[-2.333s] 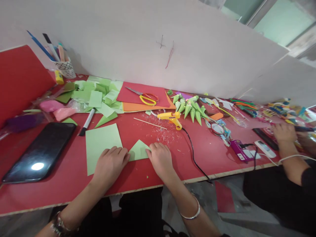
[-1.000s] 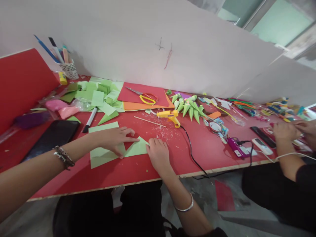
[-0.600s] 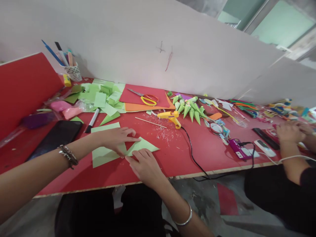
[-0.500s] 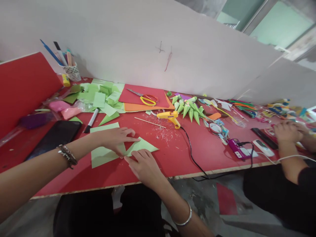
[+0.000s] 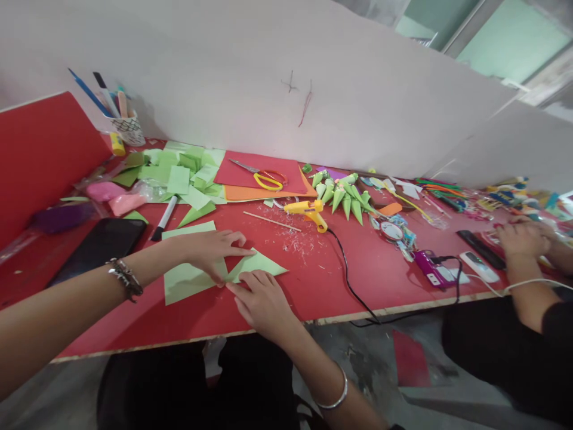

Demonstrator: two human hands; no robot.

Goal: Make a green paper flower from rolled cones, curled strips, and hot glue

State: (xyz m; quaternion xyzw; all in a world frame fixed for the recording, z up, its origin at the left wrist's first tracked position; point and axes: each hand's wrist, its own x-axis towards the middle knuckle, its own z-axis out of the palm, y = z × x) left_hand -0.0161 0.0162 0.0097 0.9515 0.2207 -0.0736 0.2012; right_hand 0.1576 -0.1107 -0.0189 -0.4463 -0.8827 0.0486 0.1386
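Note:
A piece of light green paper, folded to a triangle, lies on the red table. My left hand rests over its left part, index finger stretched along the upper edge and thumb pointing down to the lower left corner. From the front, my right hand lays its extended fingers on the lower edge of the fold, its fingertips close to the left thumb. Under my left hand is a flat light green sheet, partly covered by it. A marker lies just behind that sheet.
Behind are green paper pieces, scissors, a yellow glue gun with a black cord, a thin stick and green paper cones. A phone lies left. At right, another person's hands are near a power strip.
Almost nothing differs. Both hands stay on the folded paper with only tiny shifts, and the view has moved very slightly.

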